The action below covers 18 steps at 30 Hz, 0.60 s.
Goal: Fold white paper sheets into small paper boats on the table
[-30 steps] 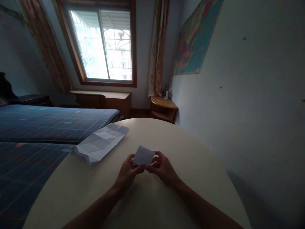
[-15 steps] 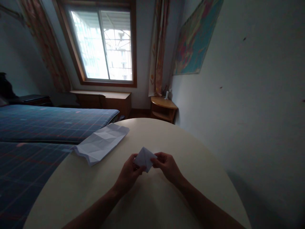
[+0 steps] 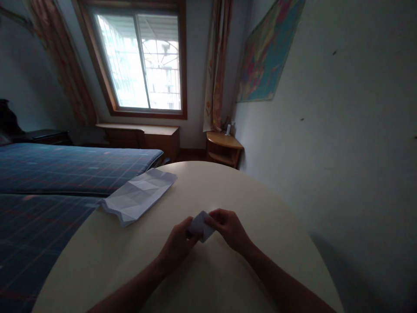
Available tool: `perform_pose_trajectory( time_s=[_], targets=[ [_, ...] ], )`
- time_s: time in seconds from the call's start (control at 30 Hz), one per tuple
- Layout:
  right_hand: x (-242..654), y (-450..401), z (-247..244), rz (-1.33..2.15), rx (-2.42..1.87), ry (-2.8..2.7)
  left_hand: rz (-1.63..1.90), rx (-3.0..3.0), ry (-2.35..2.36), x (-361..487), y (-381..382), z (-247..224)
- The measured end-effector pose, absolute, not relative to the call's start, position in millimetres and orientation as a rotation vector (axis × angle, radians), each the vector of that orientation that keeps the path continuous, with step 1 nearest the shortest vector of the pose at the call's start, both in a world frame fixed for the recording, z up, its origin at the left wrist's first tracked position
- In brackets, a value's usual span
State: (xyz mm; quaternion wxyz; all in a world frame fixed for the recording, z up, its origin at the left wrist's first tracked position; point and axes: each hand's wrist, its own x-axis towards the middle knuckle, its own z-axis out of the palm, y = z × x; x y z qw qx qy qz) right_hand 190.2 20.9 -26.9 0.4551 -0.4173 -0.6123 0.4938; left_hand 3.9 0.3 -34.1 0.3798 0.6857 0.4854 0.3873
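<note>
Already folded small, the paper (image 3: 199,224) is over the middle of the table (image 3: 267,226), pinched at left by the left hand (image 3: 178,237), at right by the right hand (image 3: 230,227); what folding remains, I cannot tell.

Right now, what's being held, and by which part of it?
A small folded paper: left hand holds its left side, right hand its right side.

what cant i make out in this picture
- Head view: side corners of the small folded paper, covered by the left hand and right hand.
- Head view: near side of the table, cut off by the bottom edge.
- Head view: top of the map, cut off by the upper edge; print too blurred.
</note>
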Motion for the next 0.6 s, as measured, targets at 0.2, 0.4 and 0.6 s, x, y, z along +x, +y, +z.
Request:
perform_pose_trajectory(
  time_s=[0.2,0.4,0.6],
  targets=[
    [190.9,17.5,-20.9,1.085,-1.059,-1.632,0.976,1.777,1.230,3.2,0.8,-38.7],
    [190.4,14.8,-23.4,1.074,-1.057,-1.645,0.909,1.835,1.218,1.2,-0.1,-41.3],
    [191.2,13.8,-18.4,1.067,-1.063,-1.674,0.920,1.825,1.238,2.8,-2.1,-36.6]
  ],
)
